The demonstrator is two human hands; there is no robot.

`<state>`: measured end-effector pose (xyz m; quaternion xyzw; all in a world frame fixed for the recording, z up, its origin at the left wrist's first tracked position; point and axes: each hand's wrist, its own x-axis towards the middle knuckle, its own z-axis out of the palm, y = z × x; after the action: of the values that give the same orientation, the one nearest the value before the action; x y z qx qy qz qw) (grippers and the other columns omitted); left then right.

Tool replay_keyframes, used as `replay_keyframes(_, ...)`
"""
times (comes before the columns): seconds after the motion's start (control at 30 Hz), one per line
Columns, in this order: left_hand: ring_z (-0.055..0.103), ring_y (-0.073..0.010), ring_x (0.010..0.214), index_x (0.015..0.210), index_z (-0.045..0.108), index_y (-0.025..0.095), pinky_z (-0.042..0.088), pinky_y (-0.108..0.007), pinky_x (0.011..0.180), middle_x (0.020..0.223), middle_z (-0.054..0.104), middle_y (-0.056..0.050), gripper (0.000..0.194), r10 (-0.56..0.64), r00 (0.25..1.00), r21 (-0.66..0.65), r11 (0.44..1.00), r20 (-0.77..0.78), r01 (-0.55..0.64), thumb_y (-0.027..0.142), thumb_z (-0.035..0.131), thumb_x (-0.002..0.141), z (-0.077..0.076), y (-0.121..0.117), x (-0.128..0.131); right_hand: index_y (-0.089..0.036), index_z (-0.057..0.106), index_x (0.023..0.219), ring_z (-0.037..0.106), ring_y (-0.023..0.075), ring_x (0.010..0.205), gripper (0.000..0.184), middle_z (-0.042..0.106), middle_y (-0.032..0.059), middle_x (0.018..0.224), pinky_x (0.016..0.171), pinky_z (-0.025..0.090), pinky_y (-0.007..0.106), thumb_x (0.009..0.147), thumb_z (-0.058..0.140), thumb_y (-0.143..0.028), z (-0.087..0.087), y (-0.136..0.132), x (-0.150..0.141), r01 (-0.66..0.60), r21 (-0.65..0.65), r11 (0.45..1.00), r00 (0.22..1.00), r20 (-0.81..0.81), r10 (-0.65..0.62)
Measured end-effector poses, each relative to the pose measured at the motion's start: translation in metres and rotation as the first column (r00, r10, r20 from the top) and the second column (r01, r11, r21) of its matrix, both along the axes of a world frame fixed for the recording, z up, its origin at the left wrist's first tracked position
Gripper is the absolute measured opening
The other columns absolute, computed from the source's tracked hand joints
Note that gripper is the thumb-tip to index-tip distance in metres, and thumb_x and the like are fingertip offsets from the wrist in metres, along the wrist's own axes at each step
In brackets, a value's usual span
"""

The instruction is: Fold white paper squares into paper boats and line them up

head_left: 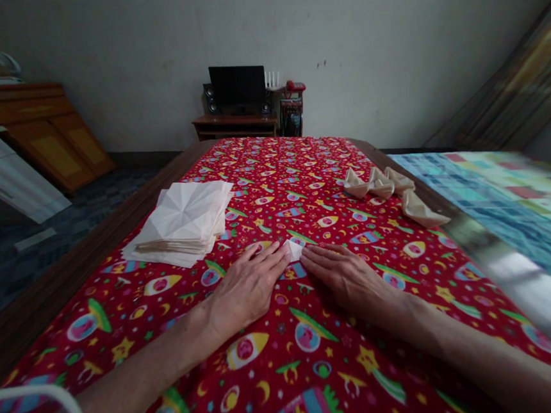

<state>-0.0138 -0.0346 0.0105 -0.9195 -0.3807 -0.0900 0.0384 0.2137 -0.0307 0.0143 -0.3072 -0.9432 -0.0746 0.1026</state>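
A small folded piece of white paper (295, 250) lies on the red patterned cloth, with a pointed top edge showing between my hands. My left hand (250, 279) rests palm down, its outstretched fingertips touching the paper's left side. From the right, my right hand (341, 268) lies flat too, fingers extended and tips on the paper's other side. Part of the paper is hidden under the fingers. Beyond my left hand sits a stack of creased white paper sheets (184, 211). Several folded paper boats (420, 210) stand at the cloth's right side.
The red cloth (288, 353) covers a long dark-edged table (157, 178). A white cable (65, 395) curves at the lower left. At the far wall stand a monitor (238, 86) and a red telephone (295, 86). A bed with a blue patterned cover (493, 213) is on the right.
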Motion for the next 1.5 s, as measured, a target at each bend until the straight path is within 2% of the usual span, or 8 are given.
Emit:
replay_keyframes(0.2, 0.035, -0.0209, 0.133, 0.134, 0.044, 0.013, 0.028, -0.038, 0.111, 0.143, 0.042, -0.006, 0.061, 0.013, 0.999, 0.018, 1.0, -0.038, -0.013, 0.003, 0.04, 0.074, 0.001, -0.001, -0.011, -0.007, 0.05, 0.129, 0.048, 0.0252, 0.123, 0.044, 0.051, 0.0181, 0.132, 0.099, 0.045, 0.04, 0.086, 0.041, -0.007, -0.004, -0.002, 0.006, 0.014, 0.009, 1.0, 1.0, -0.015, -0.014)
replay_keyframes(0.53, 0.041, -0.0179, 0.129, 0.125, 0.055, 0.019, 0.036, -0.035, 0.107, 0.136, 0.051, -0.003, 0.052, 0.008, 0.997, 0.055, 0.998, 0.071, -0.012, 0.001, 0.04, 0.079, -0.006, 0.002, -0.029, -0.005, 0.05, 0.127, 0.05, 0.0267, 0.121, 0.043, 0.054, 0.0202, 0.128, 0.096, 0.048, 0.041, 0.085, 0.041, -0.008, -0.006, -0.003, 0.008, -0.012, 0.067, 0.998, 0.999, -0.045, 0.015)
replay_keyframes(0.7, 0.056, -0.0168, 0.109, 0.107, 0.066, 0.012, 0.045, -0.029, 0.098, 0.112, 0.066, -0.008, 0.041, 0.064, 0.961, 0.041, 0.996, 0.27, -0.078, 0.0, 0.04, 0.078, -0.004, 0.014, -0.023, -0.003, 0.056, 0.12, 0.055, 0.0284, 0.115, 0.039, 0.058, 0.0204, 0.123, 0.092, 0.051, 0.042, 0.085, 0.04, -0.007, -0.005, -0.003, 0.004, 0.01, 0.097, 0.995, 1.0, -0.023, -0.008)
replay_keyframes(0.8, 0.058, -0.0187, 0.096, 0.105, 0.065, 0.013, 0.047, -0.032, 0.09, 0.098, 0.067, -0.008, 0.032, 0.15, 0.942, 0.02, 0.986, 0.299, -0.163, 0.009, 0.04, 0.085, 0.001, 0.021, -0.011, -0.004, 0.056, 0.121, 0.055, 0.0272, 0.114, 0.041, 0.059, 0.0174, 0.123, 0.094, 0.05, 0.041, 0.084, 0.039, -0.006, -0.007, -0.003, 0.003, 0.033, 0.084, 0.996, 0.999, -0.046, -0.029)
replay_keyframes(0.97, 0.057, -0.0222, 0.087, 0.084, 0.062, 0.014, 0.048, -0.035, 0.079, 0.088, 0.061, -0.008, 0.024, 0.283, 0.921, -0.067, 0.959, 0.268, -0.275, 0.035, 0.051, 0.087, -0.002, 0.032, 0.012, -0.009, 0.058, 0.119, 0.054, 0.0246, 0.116, 0.038, 0.059, 0.0136, 0.124, 0.097, 0.047, 0.04, 0.086, 0.038, -0.007, -0.011, -0.003, 0.005, 0.063, 0.004, 0.998, 0.987, -0.151, -0.061)
replay_keyframes(1.13, 0.059, -0.0185, 0.078, 0.08, 0.059, 0.015, 0.046, -0.029, 0.071, 0.082, 0.063, -0.005, 0.015, 0.328, 0.879, -0.22, 0.939, 0.346, -0.263, 0.03, 0.056, 0.082, -0.003, 0.035, 0.024, -0.017, 0.056, 0.119, 0.055, 0.0206, 0.115, 0.034, 0.061, 0.0105, 0.121, 0.097, 0.045, 0.038, 0.09, 0.038, -0.011, -0.015, 0.001, 0.007, 0.027, -0.088, 0.996, 0.949, -0.31, -0.053)
replay_keyframes(1.27, 0.059, -0.0147, 0.069, 0.08, 0.061, 0.016, 0.043, -0.024, 0.065, 0.075, 0.064, -0.001, 0.014, 0.328, 0.803, -0.346, 0.924, 0.497, -0.164, 0.027, 0.053, 0.082, 0.002, 0.032, 0.027, -0.019, 0.056, 0.106, 0.064, 0.0174, 0.085, 0.019, 0.068, 0.0076, 0.095, 0.076, 0.051, 0.03, 0.091, 0.045, -0.022, -0.017, 0.007, 0.006, 0.103, -0.179, 0.978, 0.876, -0.45, -0.175)
replay_keyframes(1.5, 0.054, -0.0115, 0.063, 0.075, 0.058, 0.017, 0.039, -0.022, 0.059, 0.069, 0.061, 0.002, 0.01, 0.287, 0.745, -0.309, 0.944, 0.602, -0.114, 0.025, 0.055, 0.079, -0.001, 0.027, 0.029, -0.02, 0.054, 0.091, 0.062, 0.0146, 0.076, 0.009, 0.065, 0.0026, 0.086, 0.068, 0.048, 0.025, 0.084, 0.055, -0.025, -0.011, 0.024, -0.003, 0.093, -0.485, 0.87, 0.707, -0.583, -0.4)
